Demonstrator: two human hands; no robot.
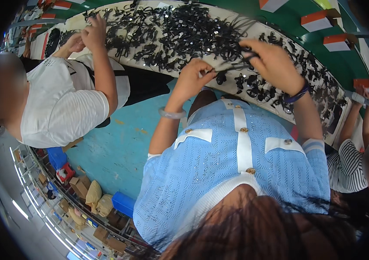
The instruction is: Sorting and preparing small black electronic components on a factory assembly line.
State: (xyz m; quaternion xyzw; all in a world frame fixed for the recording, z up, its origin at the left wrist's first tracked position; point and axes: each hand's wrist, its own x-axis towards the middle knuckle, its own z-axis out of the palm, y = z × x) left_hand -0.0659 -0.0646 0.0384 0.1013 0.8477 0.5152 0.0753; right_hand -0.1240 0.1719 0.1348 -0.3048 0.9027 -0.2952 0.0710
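Observation:
Just in front of my chest, a black cable [235, 66] stretches between my two hands above the table's near edge. My left hand [191, 80] pinches one end of it between thumb and fingertips. At the other side my right hand [276, 63] is closed around the cable, its fingers slightly smeared by motion. Beyond both hands lies a large heap of black cables [193, 26], many bundled into small loops with metallic plugs. More bundled cables [253, 86] lie close under my right hand.
The long white table [214, 63] curves across the far side. Orange-and-white boxes [318, 21] stand on a green surface behind it. A co-worker in a white shirt [63, 102] works at left, another in stripes [347, 167] at right. Cartons and a blue bin [123, 203] are behind.

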